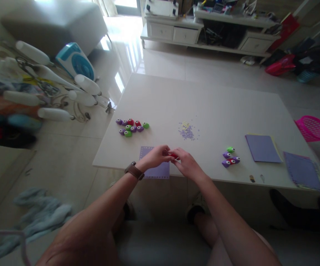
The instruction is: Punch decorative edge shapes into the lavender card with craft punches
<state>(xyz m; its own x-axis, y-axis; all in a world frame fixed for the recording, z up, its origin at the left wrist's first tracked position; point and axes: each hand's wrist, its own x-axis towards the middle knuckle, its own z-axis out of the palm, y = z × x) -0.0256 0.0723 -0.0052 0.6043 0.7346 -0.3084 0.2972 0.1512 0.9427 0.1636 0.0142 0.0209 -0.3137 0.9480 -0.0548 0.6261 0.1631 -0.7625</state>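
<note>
My left hand and my right hand meet near the table's front edge, fingers closed on one small red object between them. Beneath my left hand lies a purple sheet with small holes along its edges. Beyond my hands is a scatter of purple and pale yellow paper bits. Several small purple, red and green pieces with eye-like white circles sit in a group at the left. More of these pieces lie to the right of my right hand.
The white table also bears a stack of purple sheets and a second stack at the right. A pink basket stands beyond the right edge. Two small items lie near the front edge.
</note>
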